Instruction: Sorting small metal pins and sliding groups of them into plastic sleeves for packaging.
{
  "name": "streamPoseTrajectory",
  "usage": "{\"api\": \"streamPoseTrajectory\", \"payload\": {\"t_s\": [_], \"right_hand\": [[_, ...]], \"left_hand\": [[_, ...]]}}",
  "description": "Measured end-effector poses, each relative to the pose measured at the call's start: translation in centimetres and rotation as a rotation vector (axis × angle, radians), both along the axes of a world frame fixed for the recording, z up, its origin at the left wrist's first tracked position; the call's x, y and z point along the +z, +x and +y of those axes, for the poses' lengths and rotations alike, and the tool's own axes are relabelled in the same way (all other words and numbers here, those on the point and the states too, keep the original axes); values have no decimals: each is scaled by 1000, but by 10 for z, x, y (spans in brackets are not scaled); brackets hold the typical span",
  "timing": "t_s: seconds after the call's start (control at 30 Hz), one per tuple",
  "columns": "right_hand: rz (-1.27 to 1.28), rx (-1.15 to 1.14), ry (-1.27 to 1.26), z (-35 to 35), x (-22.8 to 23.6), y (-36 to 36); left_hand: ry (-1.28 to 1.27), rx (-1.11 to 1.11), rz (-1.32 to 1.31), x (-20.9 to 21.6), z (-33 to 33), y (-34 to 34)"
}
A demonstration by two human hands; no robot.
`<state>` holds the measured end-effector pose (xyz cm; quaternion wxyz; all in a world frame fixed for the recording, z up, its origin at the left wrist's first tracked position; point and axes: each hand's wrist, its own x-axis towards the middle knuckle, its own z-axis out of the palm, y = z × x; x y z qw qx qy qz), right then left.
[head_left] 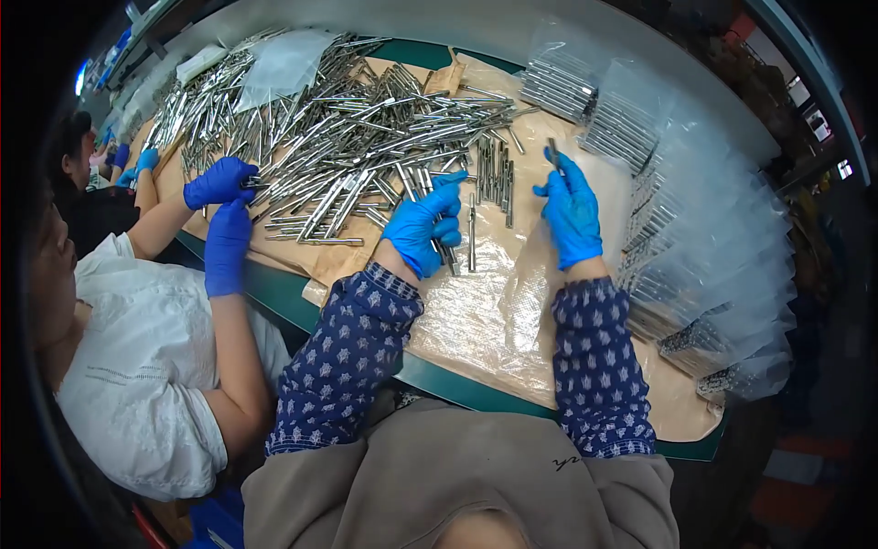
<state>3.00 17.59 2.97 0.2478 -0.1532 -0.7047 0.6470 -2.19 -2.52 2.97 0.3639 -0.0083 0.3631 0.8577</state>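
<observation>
My left hand (423, 227), in a light blue glove, is closed around several shiny steel rods (417, 181) that stick out above and below the fingers. My right hand (572, 216), gloved alike, is raised over the wrapped surface with one short steel rod (552, 152) at its fingertips. Between the hands, a single rod (472, 234) lies lengthwise on clear plastic film (489, 316). Just beyond it, several more rods (495, 176) lie side by side in a row. A large tangled heap of rods (366, 123) spreads out beyond my left hand.
Clear plastic bags (704, 247) packed with rods line the right side. Brown paper (658, 384) covers a green tabletop (448, 384). At left, a co-worker in white (146, 366) handles rods with dark blue gloves (227, 240). Another person sits farther left.
</observation>
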Motion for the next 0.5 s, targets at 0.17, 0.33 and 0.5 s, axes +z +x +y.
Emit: {"api": "streamPoseTrajectory", "payload": {"t_s": [0.17,0.33,0.5], "right_hand": [[78,157,1065,-82,13,17],[-151,388,954,-38,75,-5],[-569,470,1510,-1,34,-52]], "left_hand": [[35,-30,-37,7,19,12],[189,171,-185,-19,-8,-21],[339,290,-183,4,-15,-28]]}}
